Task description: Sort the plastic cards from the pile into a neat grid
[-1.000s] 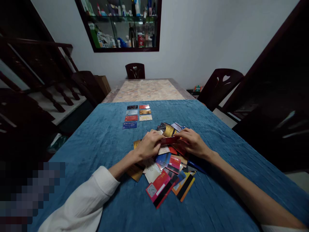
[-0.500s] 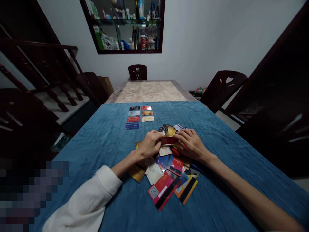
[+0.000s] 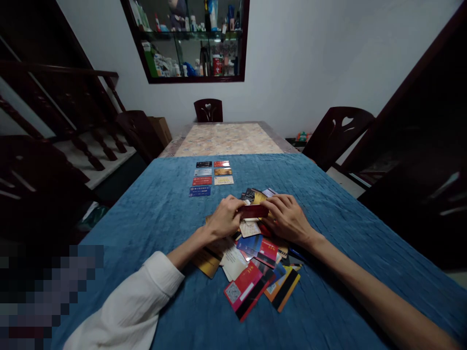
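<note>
Between my two hands a dark red card (image 3: 254, 211) is held up at a tilt, just above a loose heap of cards. My left hand (image 3: 226, 217) pinches its left end, and my right hand (image 3: 288, 217) grips the right end; both are closed. Under and around them lie several overlapping cards, among them a pink card with a QR code (image 3: 248, 287), an orange card with a black stripe (image 3: 282, 288), a blue card (image 3: 250, 244) and a gold card (image 3: 208, 260). My hands hide part of the heap.
Beyond the heap, several cards lie in two columns, with a dark blue card (image 3: 200, 191) nearest and a white card (image 3: 224, 180) to its right. A blue cloth (image 3: 153, 214) covers the near table. Chairs (image 3: 337, 131) stand around it.
The view has shifted slightly. Both hands stay over the heap, and the dark red card between them has tilted a little, its face looking darker.
</note>
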{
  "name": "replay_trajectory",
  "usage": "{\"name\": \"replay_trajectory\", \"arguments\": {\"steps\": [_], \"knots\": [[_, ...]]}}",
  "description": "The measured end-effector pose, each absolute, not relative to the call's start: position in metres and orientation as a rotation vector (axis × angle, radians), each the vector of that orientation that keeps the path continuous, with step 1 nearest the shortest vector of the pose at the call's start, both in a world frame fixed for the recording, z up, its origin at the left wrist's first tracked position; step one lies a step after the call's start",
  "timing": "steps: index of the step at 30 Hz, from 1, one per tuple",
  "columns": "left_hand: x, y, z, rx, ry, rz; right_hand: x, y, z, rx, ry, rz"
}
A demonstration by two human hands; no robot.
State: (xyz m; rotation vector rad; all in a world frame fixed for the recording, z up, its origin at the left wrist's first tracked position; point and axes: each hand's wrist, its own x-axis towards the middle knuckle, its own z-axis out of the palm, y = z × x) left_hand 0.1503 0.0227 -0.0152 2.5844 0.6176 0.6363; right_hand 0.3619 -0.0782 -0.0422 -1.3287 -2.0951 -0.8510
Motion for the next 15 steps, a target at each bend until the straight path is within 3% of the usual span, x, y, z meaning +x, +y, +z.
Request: {"name": "replay_trajectory", "arguments": {"steps": [15], "knots": [[0.1494, 0.023, -0.0177, 2.734, 0.63, 0.616, 0.3597, -0.0744, -0.0414, -1.368, -2.076, -0.832]]}}
